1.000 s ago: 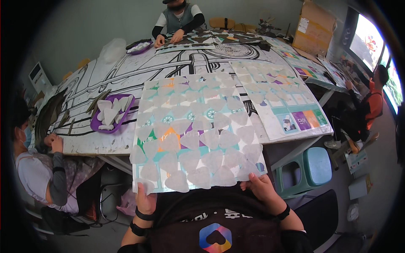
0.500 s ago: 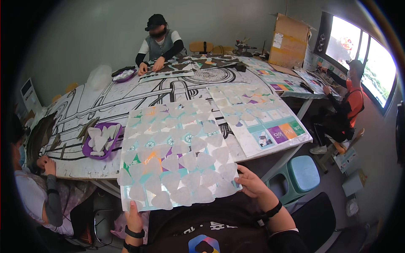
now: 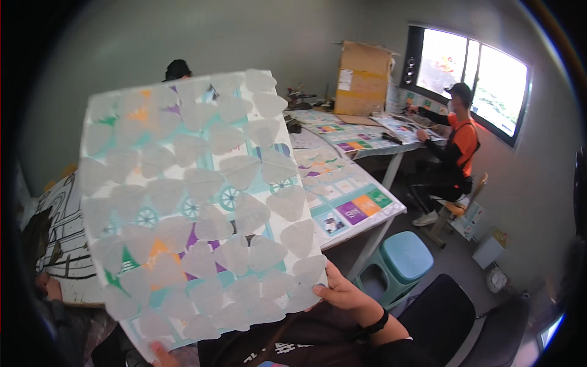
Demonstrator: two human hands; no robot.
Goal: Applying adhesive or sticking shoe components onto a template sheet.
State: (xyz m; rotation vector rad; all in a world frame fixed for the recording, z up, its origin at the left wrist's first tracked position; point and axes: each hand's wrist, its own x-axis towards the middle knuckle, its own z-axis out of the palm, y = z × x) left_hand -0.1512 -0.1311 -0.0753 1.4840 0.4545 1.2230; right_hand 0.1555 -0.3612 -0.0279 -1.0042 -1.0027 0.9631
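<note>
A large printed board point(image 3: 174, 244) is lifted and tilted up in front of me, covered with rows of pale grey, petal-shaped pieces point(image 3: 205, 183). Teal, orange, purple and green print shows between them. My right hand point(image 3: 342, 289) grips the board's lower right corner, thumb on top. Only the thumb side of my left hand point(image 3: 164, 355) shows, closed on the lower left corner; its other fingers are behind the board. Beyond the right edge, a second board point(image 3: 351, 214) with similar pieces lies on the table.
The raised board hides much of the table point(image 3: 67, 244) with black line drawings. A teal stool point(image 3: 406, 257) and a black chair point(image 3: 437, 306) stand at my right. A person in orange point(image 3: 465, 144) sits by the window; a large cardboard box point(image 3: 364, 76) stands on the far table.
Both hands have raised the board and tilted it up to the left, so it now covers the purple basket and most of the person opposite. My view has turned right.
</note>
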